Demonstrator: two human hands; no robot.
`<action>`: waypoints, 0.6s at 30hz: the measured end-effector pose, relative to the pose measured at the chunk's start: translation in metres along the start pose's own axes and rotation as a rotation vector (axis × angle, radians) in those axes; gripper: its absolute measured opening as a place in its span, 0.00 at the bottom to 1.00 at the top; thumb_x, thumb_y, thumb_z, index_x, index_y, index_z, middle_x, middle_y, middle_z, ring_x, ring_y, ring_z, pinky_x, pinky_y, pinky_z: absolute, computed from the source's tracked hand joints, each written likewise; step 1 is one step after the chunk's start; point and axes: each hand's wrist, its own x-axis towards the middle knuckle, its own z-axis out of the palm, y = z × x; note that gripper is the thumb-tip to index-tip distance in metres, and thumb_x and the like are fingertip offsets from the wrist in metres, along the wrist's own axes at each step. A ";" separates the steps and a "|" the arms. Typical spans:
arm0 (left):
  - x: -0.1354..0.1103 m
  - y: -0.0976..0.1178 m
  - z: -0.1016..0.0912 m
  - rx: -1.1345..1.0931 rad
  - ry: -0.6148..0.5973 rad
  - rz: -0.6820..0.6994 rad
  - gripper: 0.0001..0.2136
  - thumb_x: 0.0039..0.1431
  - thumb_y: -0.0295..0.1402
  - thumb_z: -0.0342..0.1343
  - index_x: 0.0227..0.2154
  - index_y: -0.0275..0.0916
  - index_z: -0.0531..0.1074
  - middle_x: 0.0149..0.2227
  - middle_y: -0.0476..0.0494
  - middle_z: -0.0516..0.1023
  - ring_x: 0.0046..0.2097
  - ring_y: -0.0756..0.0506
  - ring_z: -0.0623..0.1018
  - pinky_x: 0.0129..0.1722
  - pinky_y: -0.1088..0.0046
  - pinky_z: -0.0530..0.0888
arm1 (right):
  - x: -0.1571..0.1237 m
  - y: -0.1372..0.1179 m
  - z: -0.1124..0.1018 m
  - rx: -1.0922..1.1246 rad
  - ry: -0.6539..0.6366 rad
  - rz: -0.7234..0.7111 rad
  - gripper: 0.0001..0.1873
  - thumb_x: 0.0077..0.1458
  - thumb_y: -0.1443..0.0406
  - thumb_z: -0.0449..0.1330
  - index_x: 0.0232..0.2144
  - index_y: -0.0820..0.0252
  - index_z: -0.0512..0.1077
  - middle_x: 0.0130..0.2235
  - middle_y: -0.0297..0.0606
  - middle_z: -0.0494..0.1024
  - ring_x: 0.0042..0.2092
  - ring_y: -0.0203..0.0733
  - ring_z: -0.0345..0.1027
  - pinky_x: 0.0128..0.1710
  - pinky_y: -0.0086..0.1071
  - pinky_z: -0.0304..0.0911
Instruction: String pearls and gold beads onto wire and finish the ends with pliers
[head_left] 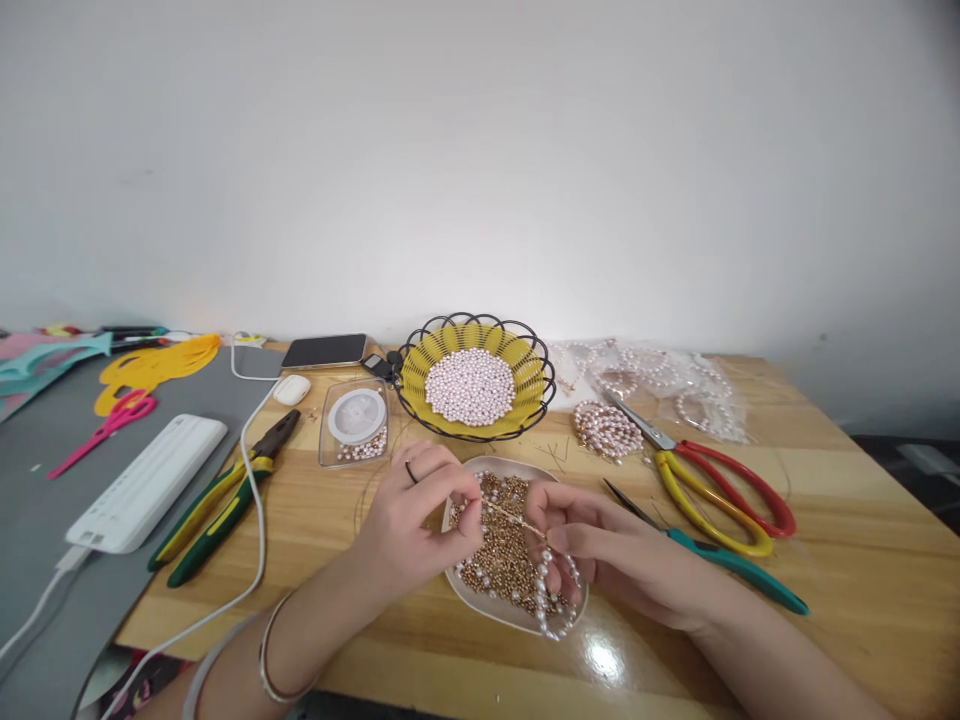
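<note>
My left hand [416, 515] is pinched on one end of a thin gold pin [514, 517], with a dark ring on one finger. My right hand [592, 545] pinches the other end and holds a strand of pale pink pearls [555, 600] that loops down over a white dish [480, 595] full of small gold beads. Both hands hover just above that dish near the table's front edge.
Behind the dish stands a black wire basket [525, 335] with a yellow liner and pink pearls. Red-and-yellow scissors [712, 480], teal-handled pliers [720, 560], pearl strands in bags [652, 385], a clear thread box [354, 420], green-yellow pliers [217, 500], a power bank [146, 480], a phone [324, 350].
</note>
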 end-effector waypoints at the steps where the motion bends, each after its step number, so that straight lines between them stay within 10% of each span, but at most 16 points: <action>1: 0.000 0.000 0.000 -0.014 -0.010 -0.010 0.08 0.58 0.20 0.55 0.30 0.40 0.70 0.27 0.51 0.73 0.30 0.47 0.73 0.35 0.68 0.69 | 0.000 0.001 0.000 0.030 -0.006 0.014 0.12 0.54 0.59 0.68 0.31 0.55 0.68 0.25 0.30 0.79 0.23 0.30 0.67 0.25 0.25 0.61; 18: -0.005 0.005 0.003 -0.199 -0.126 -0.154 0.08 0.62 0.21 0.52 0.32 0.40 0.69 0.27 0.53 0.71 0.28 0.51 0.74 0.30 0.78 0.70 | 0.001 0.003 -0.001 0.117 -0.072 0.083 0.16 0.56 0.56 0.71 0.35 0.58 0.71 0.32 0.33 0.81 0.17 0.21 0.48 0.15 0.22 0.36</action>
